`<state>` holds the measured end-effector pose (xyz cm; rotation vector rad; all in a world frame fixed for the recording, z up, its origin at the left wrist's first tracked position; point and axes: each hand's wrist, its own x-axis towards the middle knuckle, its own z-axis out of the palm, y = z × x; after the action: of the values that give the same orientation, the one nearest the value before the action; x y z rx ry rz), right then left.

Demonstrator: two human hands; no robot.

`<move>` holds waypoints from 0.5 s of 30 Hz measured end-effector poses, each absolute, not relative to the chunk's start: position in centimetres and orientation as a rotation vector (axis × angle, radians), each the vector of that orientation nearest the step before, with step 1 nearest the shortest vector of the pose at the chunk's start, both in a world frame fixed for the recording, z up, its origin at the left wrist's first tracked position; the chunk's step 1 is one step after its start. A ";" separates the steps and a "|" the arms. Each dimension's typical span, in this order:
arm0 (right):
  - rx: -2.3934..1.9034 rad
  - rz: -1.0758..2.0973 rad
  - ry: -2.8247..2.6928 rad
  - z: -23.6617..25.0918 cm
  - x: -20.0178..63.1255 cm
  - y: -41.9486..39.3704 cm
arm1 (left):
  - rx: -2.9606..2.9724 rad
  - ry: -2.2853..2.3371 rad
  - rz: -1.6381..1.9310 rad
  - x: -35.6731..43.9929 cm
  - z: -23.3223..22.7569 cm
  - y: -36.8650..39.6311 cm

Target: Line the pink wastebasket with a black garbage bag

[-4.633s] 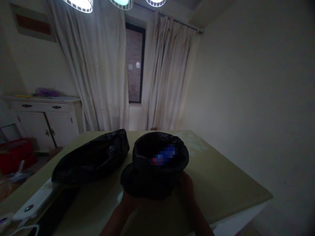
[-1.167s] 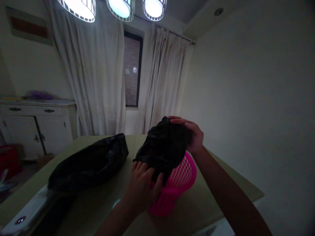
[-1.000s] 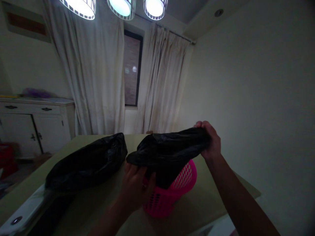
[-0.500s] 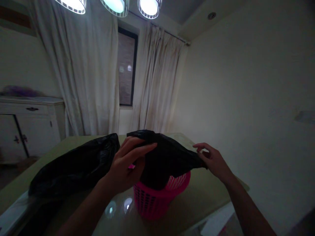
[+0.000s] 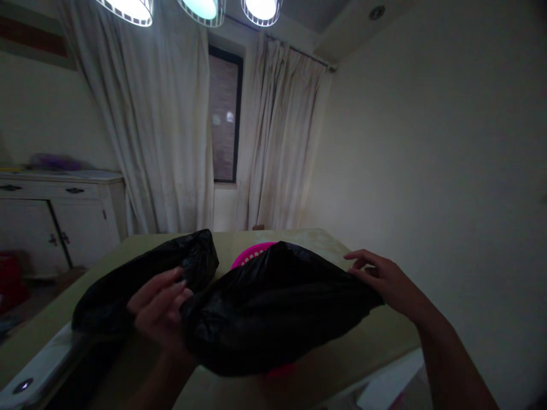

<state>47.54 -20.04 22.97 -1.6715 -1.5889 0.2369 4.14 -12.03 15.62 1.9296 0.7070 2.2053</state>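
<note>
A black plastic bag (image 5: 273,307) is stretched wide in the air between my two hands, in front of a pink mesh basket (image 5: 252,253) that stands on the table. Only the basket's far rim and a sliver at its base show past the bag. My left hand (image 5: 160,307) pinches the bag's left edge, fingers partly spread. My right hand (image 5: 382,279) grips the bag's right corner.
A second full black bag (image 5: 145,279) lies on the yellow-green table (image 5: 384,336) to the left. A white device (image 5: 29,378) sits at the near left edge. A white cabinet (image 5: 64,219), curtains and a window stand behind; a wall is on the right.
The black bag, which lined the basket earlier, has been pulled up out of it and spread sideways between both hands. My left hand moved left and down; the bag now covers most of the basket.
</note>
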 end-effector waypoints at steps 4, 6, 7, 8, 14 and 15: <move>-1.662 0.284 -1.495 23.2 48.0 -20.2 | 1.959 0.517 1.840 6.8 16.7 -12.0; -1.657 0.236 -1.464 23.2 48.2 -20.1 | 1.824 0.379 1.628 7.1 17.2 -13.3; -1.647 0.214 -1.446 23.2 48.3 -20.1 | 1.702 0.313 1.594 7.0 17.5 -14.1; -1.629 0.196 -1.423 23.2 48.4 -20.1 | 1.567 0.257 1.583 6.8 17.8 -14.8; -1.467 -0.025 -1.164 23.6 49.2 -20.6 | 1.280 0.118 1.603 5.0 19.4 -15.6; -1.494 -0.096 -1.132 23.7 49.0 -20.8 | 1.329 0.143 1.621 4.7 19.4 -15.3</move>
<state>48.98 -20.80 23.72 -1.4937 -1.1325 -0.0961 4.72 -15.35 19.40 1.3293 0.1430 1.6207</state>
